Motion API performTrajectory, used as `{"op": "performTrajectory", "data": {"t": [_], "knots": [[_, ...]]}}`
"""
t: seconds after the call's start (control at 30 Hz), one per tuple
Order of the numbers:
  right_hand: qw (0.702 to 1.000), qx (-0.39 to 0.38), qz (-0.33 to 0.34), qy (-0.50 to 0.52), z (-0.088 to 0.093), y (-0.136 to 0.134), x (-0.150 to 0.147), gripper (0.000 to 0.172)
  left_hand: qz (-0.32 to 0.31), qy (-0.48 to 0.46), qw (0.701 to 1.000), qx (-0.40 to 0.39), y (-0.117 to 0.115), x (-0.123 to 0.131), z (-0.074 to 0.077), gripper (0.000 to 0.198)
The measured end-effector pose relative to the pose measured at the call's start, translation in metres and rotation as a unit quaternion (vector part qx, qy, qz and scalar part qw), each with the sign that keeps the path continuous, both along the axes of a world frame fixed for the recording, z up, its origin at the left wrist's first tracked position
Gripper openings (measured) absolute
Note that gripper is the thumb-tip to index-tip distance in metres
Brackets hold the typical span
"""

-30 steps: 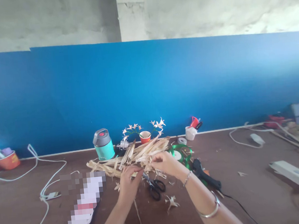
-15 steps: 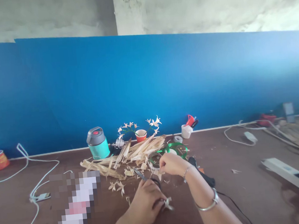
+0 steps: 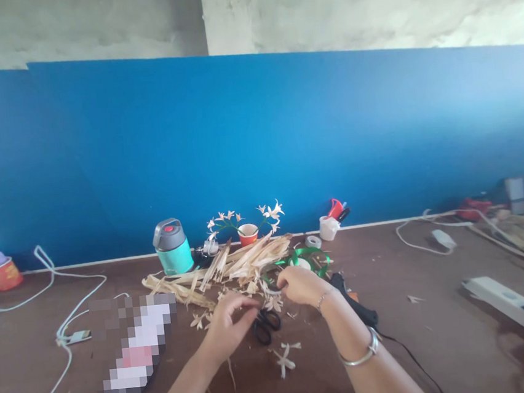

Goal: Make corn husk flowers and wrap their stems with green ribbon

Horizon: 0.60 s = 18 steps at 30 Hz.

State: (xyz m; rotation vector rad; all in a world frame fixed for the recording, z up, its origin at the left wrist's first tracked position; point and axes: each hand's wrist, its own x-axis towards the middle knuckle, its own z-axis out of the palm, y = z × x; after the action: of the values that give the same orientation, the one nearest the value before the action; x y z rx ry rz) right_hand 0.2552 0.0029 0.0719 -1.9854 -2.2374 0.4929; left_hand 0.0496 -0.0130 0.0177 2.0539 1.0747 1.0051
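Note:
My left hand (image 3: pixel 232 326) is held above the table, thumb and fingers a little apart, and nothing shows between them. Just right of its fingertips are the black handles of scissors (image 3: pixel 266 327); the blades are hidden behind the hand. My right hand (image 3: pixel 302 284) is closed in a pinch beside a loop of green ribbon or tape (image 3: pixel 324 263); whatever its fingers hold is too small to make out. Between my forearms lies a pale husk flower (image 3: pixel 284 361). More pale flowers (image 3: pixel 200 320) lie beyond my left hand, before a pile of dried husks (image 3: pixel 249 260).
Behind the husks stand a turquoise flask (image 3: pixel 175 254), a paper cup (image 3: pixel 248 235) with flower stems, and a white cup (image 3: pixel 327 228) of tools. A black glue gun (image 3: pixel 361 310) lies by my right forearm. A power strip (image 3: pixel 518 304) is far right; white cables (image 3: pixel 67 317) run left.
My left hand has let go of the scissors and moved up and left, leaving them on the table. The flower near it now lies in the open. My right hand stays almost in place.

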Motion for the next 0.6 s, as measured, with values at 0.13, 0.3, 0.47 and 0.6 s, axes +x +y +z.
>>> {"op": "performTrajectory", "data": {"t": [0.13, 0.3, 0.47, 0.6], "knots": [[0.999, 0.004, -0.030, -0.018, 0.004, -0.001, 0.002, 0.027, -0.151, 0.118, 0.981, -0.020, -0.026, 0.015, 0.012, 0.033], [0.999, 0.001, -0.038, -0.027, 0.003, 0.000, 0.003, 0.025, -0.178, 0.160, 0.971, -0.003, -0.039, 0.031, 0.006, 0.015], [1.000, -0.007, -0.022, -0.020, 0.001, -0.001, -0.002, 0.024, -0.074, 0.037, 0.996, -0.039, -0.021, 0.022, -0.004, 0.016], [1.000, -0.027, -0.008, -0.013, -0.001, -0.002, -0.010, 0.021, 0.018, -0.133, 0.984, -0.121, 0.001, 0.003, 0.000, 0.024]]}}
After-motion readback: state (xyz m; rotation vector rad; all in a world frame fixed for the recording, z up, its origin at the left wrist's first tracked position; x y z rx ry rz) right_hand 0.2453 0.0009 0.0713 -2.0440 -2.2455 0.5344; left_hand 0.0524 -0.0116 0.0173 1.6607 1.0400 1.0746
